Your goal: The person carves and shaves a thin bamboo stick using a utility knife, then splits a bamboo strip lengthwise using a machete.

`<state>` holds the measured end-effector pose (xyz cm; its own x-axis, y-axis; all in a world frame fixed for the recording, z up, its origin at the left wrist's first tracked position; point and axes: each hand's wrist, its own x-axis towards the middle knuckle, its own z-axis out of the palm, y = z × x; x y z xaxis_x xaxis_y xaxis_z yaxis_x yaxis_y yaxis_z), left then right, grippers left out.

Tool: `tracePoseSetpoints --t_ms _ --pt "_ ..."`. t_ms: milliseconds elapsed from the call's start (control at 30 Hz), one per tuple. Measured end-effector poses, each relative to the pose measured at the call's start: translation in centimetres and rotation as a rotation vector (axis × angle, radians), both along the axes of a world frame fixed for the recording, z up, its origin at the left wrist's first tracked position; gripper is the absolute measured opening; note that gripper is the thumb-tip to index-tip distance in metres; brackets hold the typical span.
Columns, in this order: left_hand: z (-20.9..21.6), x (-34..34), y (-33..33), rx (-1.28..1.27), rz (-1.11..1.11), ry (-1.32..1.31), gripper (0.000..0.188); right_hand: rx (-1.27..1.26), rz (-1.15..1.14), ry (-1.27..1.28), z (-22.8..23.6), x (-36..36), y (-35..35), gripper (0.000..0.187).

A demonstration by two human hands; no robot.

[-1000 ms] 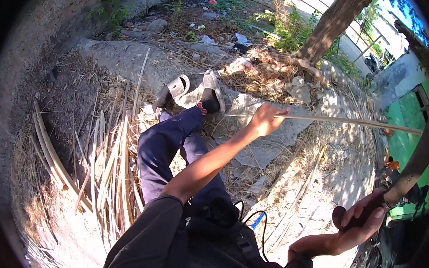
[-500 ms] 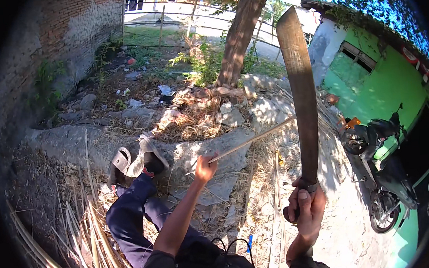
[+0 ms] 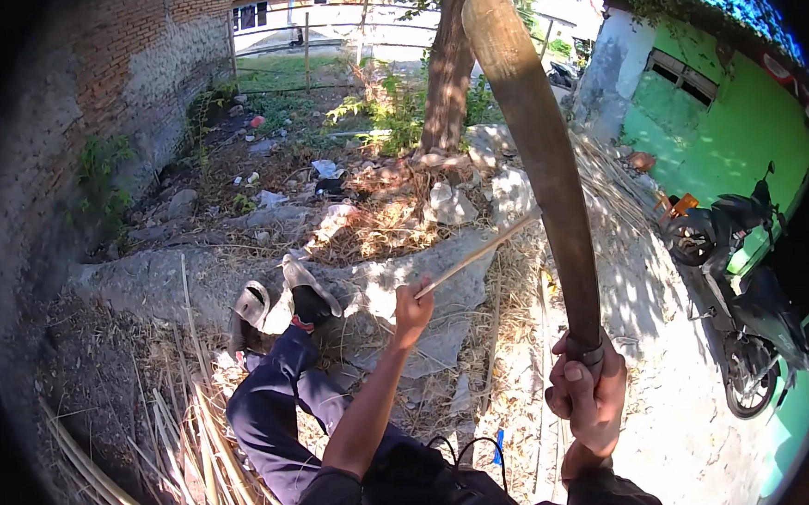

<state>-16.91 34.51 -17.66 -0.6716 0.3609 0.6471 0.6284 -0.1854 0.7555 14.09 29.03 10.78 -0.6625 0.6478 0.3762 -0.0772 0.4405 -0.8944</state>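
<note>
A large machete stands upright in front of me, its broad dark blade leaning slightly left at the tip. My right hand is closed around its handle, with the thumb on top. Farther left, my left hand grips a thin pale strip of split bamboo. The strip slants up to the right, and its far end reaches the blade's left edge in the picture. Whether strip and blade touch I cannot tell.
Long bamboo strips lie at the lower left beside my outstretched legs. A stone ledge runs under my shoes. Ahead stands a tree trunk; at right, a motorcycle is parked by a green wall.
The machete's tip has tilted to the left. The strip shows shorter beyond my left hand, which keeps its hold. The whole view has shifted slightly.
</note>
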Motion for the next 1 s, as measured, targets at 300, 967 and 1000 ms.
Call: tracePoseSetpoints --t_ms 300,967,1000 --pt "0.2 0.4 -0.2 -0.007 -0.069 -0.156 0.048 0.08 -0.014 -0.074 1.0 0.6 -0.1 0.025" --pt "-12.2 -5.0 -14.8 -0.467 -0.132 0.185 0.098 -0.146 -0.189 0.19 0.3 1.7 10.1 0.045" --pt "-12.2 -4.5 -12.9 -0.158 -0.135 0.404 0.103 -0.141 -0.154 0.195 0.3 2.0 9.6 0.045"
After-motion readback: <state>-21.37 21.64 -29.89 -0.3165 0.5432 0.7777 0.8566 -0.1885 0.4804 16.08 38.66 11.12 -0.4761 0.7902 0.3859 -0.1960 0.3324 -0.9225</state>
